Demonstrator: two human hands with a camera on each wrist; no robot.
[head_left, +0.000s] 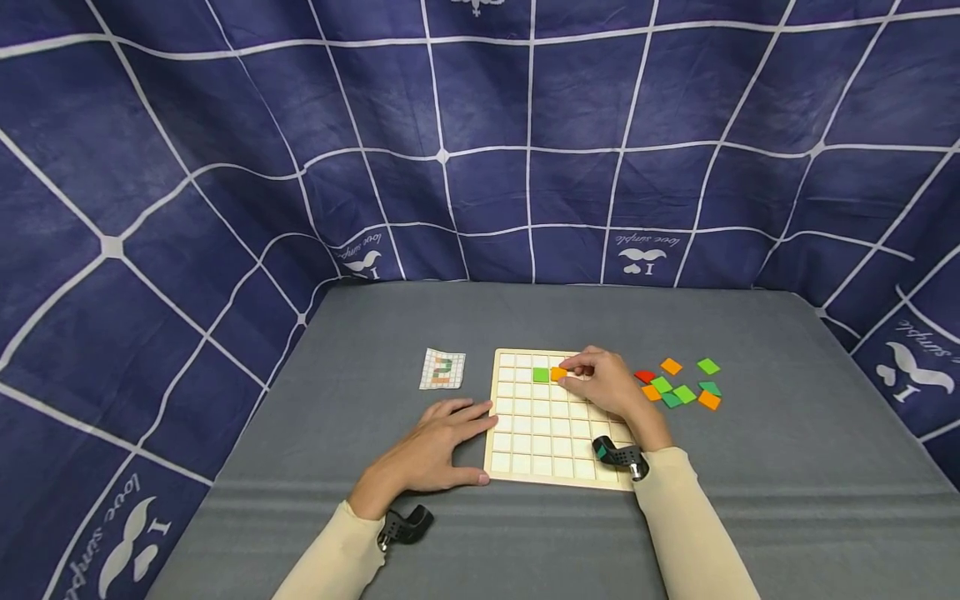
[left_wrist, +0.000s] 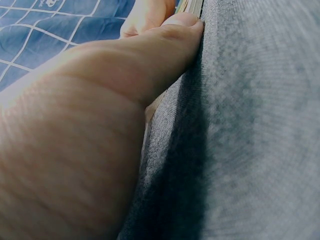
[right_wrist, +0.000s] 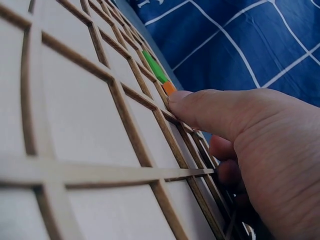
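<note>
A wooden grid board (head_left: 522, 446) with pale square cells lies on the table. My right hand (head_left: 611, 385) pinches an orange square tile (head_left: 558, 374) at a cell in the board's second row from the far edge. In the right wrist view the thumb is on the orange tile (right_wrist: 169, 88), just beside a green tile (right_wrist: 154, 66). That green tile (head_left: 541, 375) sits in the neighbouring cell to the left. My left hand (head_left: 435, 446) rests by the board's left side with fingers spread, fingertips at the edge and thumb by the near left corner.
Right of the board lie several loose tiles: orange (head_left: 671, 366), light green (head_left: 708, 366), dark green (head_left: 671, 400) and a red piece (head_left: 644, 377). A small paper with a coloured grid pattern (head_left: 442, 371) lies left of the board. A blue curtain (head_left: 480, 192) hangs behind the grey table (head_left: 360, 350).
</note>
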